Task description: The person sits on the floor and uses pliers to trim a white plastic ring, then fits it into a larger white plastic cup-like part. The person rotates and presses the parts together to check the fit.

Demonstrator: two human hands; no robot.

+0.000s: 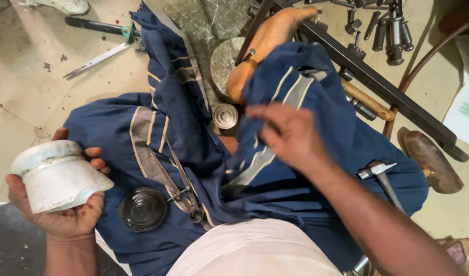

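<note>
Left hand: the left hand (66, 204) is wrapped around a white metal pot (55, 176), held low at the person's left side.
Right hand: the right hand (290, 135) pinches a fold of the blue striped cloth (193, 153) over the lap.
On the cloth: metal calipers (181, 189) beside a dark round disc (142, 208).
Floor: a hammer (380, 174) lies right of the lap.

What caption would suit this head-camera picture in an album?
Seated on the floor, left hand holding a white metal cup, right hand on blue cloth, hammer alongside.
</note>
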